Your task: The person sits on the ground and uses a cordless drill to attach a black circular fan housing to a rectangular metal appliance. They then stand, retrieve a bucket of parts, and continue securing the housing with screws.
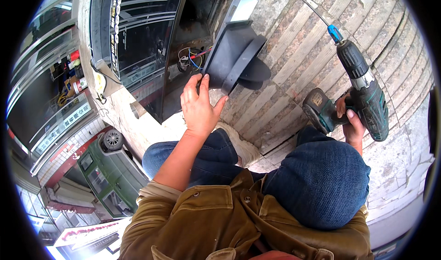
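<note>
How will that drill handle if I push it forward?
The drill in the right hand is likely heavy, given its chunky battery. Its hard-looking casing should stay stiff. The long, thin shaft beyond the chuck may flex or wobble under side load.

Duct (227,51): matt plastic, smooth. Drill (374,108): plastic bod., mostly matt, w/ shiny metal collar (364,80). Cabinet (143,44): v. glossy. Jeans (321,186): matt denim cloth. Paving (296,44): rough stone.

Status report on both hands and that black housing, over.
Left hand open, at edge of black housing. Right hand gripping cordless drill. Colored wires exposed beside housing.
</note>
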Tool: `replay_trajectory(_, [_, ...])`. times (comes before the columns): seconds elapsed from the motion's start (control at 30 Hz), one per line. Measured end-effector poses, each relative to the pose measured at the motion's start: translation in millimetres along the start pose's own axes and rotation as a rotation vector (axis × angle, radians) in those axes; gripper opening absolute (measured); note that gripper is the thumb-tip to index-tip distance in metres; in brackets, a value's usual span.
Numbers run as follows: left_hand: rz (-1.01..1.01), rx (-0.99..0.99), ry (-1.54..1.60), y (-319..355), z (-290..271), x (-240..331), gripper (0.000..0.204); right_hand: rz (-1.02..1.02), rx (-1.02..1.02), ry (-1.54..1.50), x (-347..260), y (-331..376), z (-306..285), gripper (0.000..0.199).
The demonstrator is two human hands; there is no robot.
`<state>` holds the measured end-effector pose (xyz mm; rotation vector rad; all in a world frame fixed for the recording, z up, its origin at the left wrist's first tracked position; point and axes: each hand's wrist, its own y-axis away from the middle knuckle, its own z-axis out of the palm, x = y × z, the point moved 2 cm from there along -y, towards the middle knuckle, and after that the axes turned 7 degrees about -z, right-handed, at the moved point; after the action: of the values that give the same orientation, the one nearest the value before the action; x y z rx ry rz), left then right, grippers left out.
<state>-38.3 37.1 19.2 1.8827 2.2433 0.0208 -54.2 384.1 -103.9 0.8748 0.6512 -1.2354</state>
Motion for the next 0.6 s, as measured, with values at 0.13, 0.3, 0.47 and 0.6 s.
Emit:
replay_trajectory(0.13, [-0.081,0.031,0.055,10.8,0.8,2.2,0.066,-0.007,-0.003,-0.004,-0.3,0.0,-0.8,0.048])
replay_trajectory(0.3, [-0.358,-0.085,0.276,20.1,17.7,-10.7,0.059,-0.004,-0.009,-0.024,-0.7,-0.4,-1.3,0.048])
replay_trajectory(0.47, [-0.365,-0.074,0.331,13.1,15.7,-9.1,0.068,-0.005,0.002,-0.001,-4.2,2.2,-0.5,0.046])
replay_trajectory(0.6, [-0.435,-0.046,0.299,29.1,38.4,-41.8,0.088,0.011,-0.006,0.002,-2.6,2.4,-3.6,0.045])
